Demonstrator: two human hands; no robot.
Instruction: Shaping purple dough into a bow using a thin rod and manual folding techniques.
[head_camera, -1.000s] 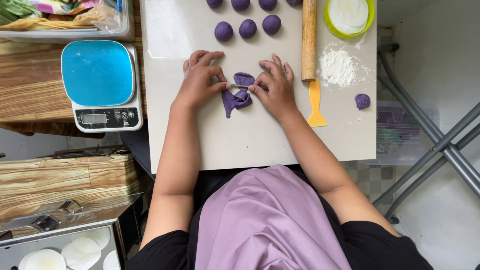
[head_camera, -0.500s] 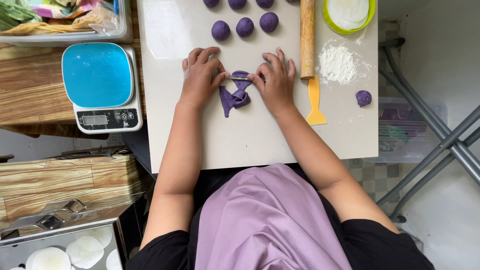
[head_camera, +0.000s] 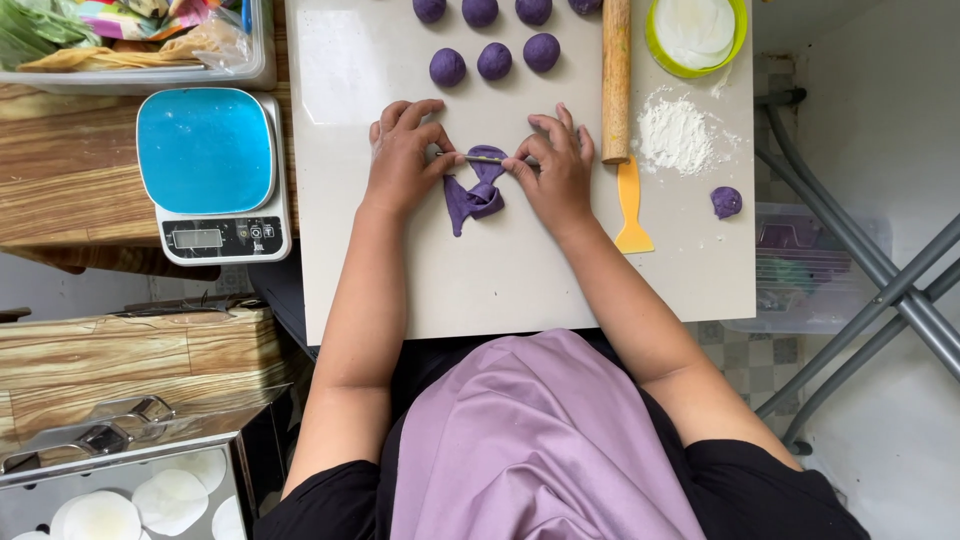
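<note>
Purple dough piece (head_camera: 476, 195): upper centre of frame, on the white table (head_camera: 520, 280); judged soft, light, easily torn.
Thin stick (head_camera: 485, 159): pressed across dough.
Left hand (head_camera: 402, 150): pinching the stick's left end.
Right hand (head_camera: 556, 165): pinching its right end.
Hold: judged best by the stick's ends.

purple dough (head_camera: 476, 196): soft, matt | board (head_camera: 520, 280) under it: smooth, pale | rolling pin (head_camera: 616, 80) right of dough: bare wood | scraper (head_camera: 631, 210): orange plastic

The dough piece (head_camera: 474, 194) is lying on the board (head_camera: 520, 280) between both hands, dough balls (head_camera: 494, 60) sitting farther away, the rolling pin (head_camera: 616, 80) lying right, the scale (head_camera: 210, 172) sitting left.
</note>
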